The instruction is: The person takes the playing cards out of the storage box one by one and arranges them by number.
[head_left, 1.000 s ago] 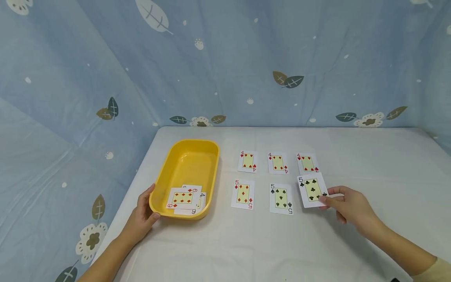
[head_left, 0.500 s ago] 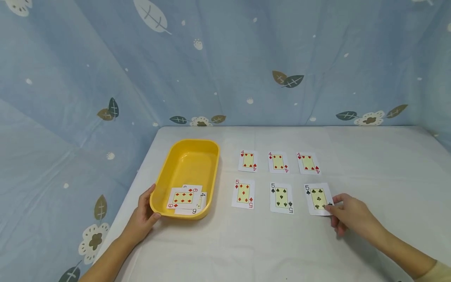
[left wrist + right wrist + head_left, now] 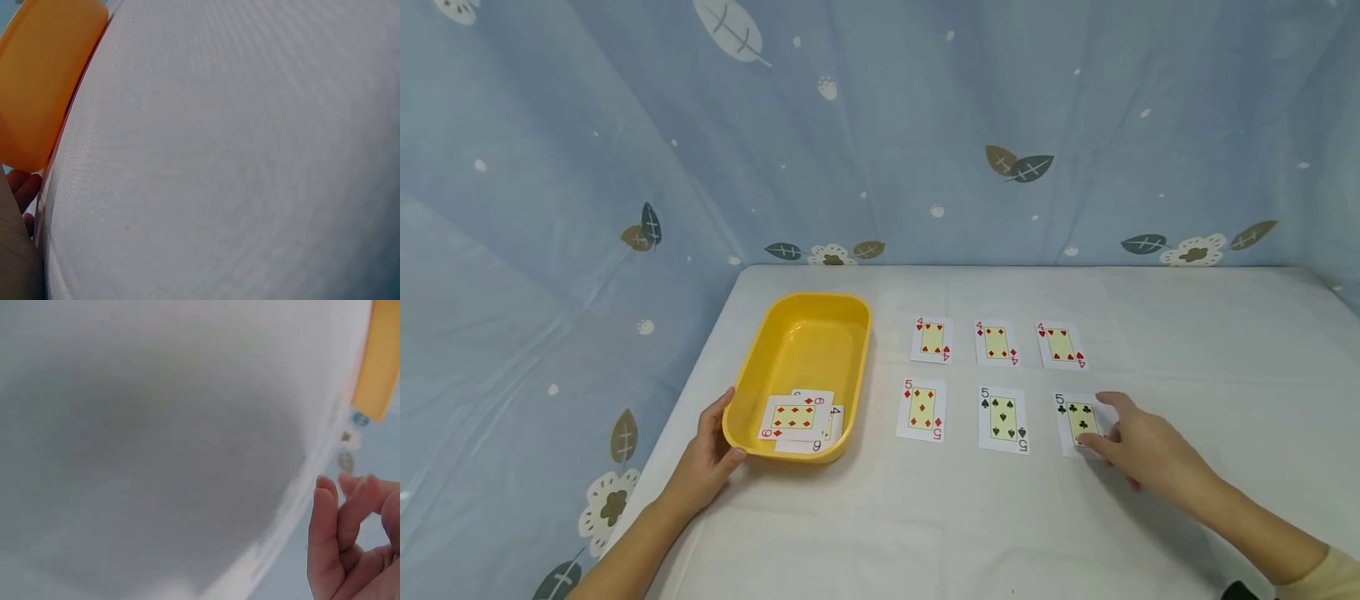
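In the head view my right hand (image 3: 1157, 450) is over the five of clubs (image 3: 1078, 414), which lies face up on the table. Thumb and index finger are spread apart, the thumb tip over the card's lower part, and the hand hides its right side. In the right wrist view the fingers (image 3: 324, 531) are bent loosely with no card between them. My left hand (image 3: 703, 458) holds the near left corner of a yellow tray (image 3: 797, 304), thumb at the front and fingers along the side. Inside the tray lie several overlapping playing cards, a six of diamonds (image 3: 793, 417) on top.
Left of the clubs card lie the five of spades (image 3: 1003, 419) and five of diamonds (image 3: 922, 409). Behind them is a row of fours: two of hearts (image 3: 932, 339) (image 3: 1062, 345) and one of diamonds (image 3: 997, 342). A blue patterned cloth (image 3: 925, 125) hangs behind the white table.
My right hand has brought the five of clubs down and slightly right, laid it at the end of the fives row, and let go. The left hand and tray have stayed in place.
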Motion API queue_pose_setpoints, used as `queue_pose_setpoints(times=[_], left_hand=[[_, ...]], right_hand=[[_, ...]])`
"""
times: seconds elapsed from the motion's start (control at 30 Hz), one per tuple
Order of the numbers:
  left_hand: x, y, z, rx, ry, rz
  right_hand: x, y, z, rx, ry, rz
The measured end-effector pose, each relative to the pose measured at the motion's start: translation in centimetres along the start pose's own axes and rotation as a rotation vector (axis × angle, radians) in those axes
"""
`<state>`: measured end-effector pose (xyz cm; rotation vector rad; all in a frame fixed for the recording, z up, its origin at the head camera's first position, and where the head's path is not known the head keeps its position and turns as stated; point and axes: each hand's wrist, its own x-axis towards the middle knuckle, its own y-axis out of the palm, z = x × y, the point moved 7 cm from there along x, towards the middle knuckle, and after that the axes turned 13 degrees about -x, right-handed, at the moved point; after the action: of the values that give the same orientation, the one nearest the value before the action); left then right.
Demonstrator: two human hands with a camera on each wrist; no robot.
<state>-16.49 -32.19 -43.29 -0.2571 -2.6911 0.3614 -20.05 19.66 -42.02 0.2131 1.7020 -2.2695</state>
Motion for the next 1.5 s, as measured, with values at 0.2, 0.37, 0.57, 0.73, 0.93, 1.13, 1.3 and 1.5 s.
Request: queue_pose_setpoints(times=[0.2, 0.37, 0.57, 0.73, 0.93, 1.13, 1.3, 1.5], left_hand=[[0.1, 0.1, 0.0, -0.018, 0.0, 0.004], [0.1, 0.1, 0.1, -0.014, -0.015, -0.003], [-0.1, 0.0, -0.1, 0.002, -0.004, -0.004], [-0.1, 0.0, -0.2, 0.011, -0.002, -0.002], [0.0, 0.1, -0.3, 0.015, 0.006, 0.003], [-0.1, -0.1, -0.3, 0.044, -0.014, -0.013], [-0.1, -0.1, -0.3, 0.045, -0.015, 0.0], [0.0, 0.0, -0.3, 0.055, -0.012, 0.011]], right_hand=[[0.2, -1.1, 2.5, 0.105, -0.05, -0.045], [0.3, -2.1, 4.2, 0.185, -0.097, -0.102], [0.5, -2.8, 6.1, 0.266, -0.167, -0.155], [0.9, -3.1, 7.8, 0.304, -0.228, -0.176], [1.3, -3.4, 10.0, 0.355, -0.302, -0.165], [2.0, -3.1, 12.7, 0.44, -0.328, -0.102], [2.4, -2.2, 15.4, 0.496, -0.363, -0.047], [3.3, -2.0, 18.2, 0.54, -0.433, -0.055]])
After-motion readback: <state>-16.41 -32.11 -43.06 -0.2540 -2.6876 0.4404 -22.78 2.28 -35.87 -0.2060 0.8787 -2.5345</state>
